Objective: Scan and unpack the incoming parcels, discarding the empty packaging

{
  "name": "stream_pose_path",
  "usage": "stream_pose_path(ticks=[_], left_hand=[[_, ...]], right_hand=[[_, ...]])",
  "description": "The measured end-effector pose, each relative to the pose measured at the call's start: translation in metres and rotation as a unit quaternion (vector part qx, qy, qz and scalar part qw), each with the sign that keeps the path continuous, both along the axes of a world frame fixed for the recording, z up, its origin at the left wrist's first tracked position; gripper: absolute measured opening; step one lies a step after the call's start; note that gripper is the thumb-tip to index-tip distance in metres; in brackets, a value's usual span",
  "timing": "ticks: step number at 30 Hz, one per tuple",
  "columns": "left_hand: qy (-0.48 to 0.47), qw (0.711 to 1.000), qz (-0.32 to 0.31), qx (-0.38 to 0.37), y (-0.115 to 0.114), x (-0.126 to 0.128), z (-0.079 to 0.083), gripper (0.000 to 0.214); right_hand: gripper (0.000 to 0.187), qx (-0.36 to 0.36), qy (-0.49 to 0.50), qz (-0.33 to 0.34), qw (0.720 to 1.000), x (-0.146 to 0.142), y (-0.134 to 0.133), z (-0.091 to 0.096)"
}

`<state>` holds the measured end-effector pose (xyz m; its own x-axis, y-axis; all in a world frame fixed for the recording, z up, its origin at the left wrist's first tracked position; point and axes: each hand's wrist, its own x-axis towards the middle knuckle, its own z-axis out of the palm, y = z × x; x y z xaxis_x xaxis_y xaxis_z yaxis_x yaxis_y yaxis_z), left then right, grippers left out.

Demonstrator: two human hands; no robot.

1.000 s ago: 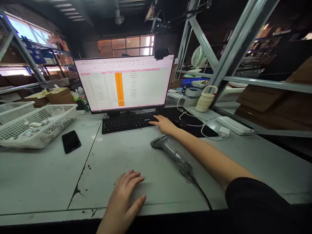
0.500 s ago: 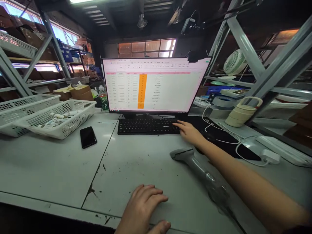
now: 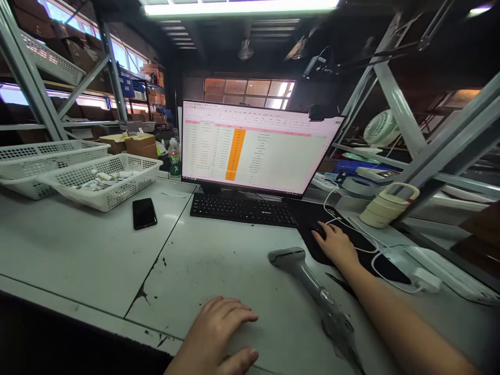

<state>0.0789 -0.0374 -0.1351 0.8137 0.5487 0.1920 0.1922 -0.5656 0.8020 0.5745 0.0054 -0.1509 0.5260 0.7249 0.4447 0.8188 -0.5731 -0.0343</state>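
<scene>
My right hand [image 3: 336,246] rests over a dark computer mouse, which its fingers mostly cover, on the black mouse pad [image 3: 314,250]. Palm down near the table's front edge lies my left hand [image 3: 216,330], holding nothing, its thumb apart from loosely bent fingers. Between the two arms a grey handheld barcode scanner [image 3: 312,284] lies on the table, its head toward the keyboard. The black keyboard [image 3: 242,208] sits below a monitor [image 3: 289,156] showing a spreadsheet with one orange column.
A black phone [image 3: 144,213] lies to the left, in front of a white basket [image 3: 105,200] of small items. A green-labelled bottle [image 3: 174,159] stands beside the monitor. On the right are a cream lidded container [image 3: 385,208], white cables and a white plug [image 3: 426,280].
My right hand has moved from the keyboard's right end rightward and nearer, onto the mouse. My left hand stays on the table. The view has tilted and shifted slightly.
</scene>
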Motion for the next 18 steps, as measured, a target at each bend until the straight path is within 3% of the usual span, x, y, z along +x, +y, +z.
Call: stream_pose_path(ticks=[18], left_hand=[[-0.004, 1.000, -0.014, 0.005, 0.0026, -0.0028, -0.0024, 0.048]], right_hand=[[0.054, -0.016, 0.011, -0.021, 1.000, -0.0043, 0.0017, 0.0041]])
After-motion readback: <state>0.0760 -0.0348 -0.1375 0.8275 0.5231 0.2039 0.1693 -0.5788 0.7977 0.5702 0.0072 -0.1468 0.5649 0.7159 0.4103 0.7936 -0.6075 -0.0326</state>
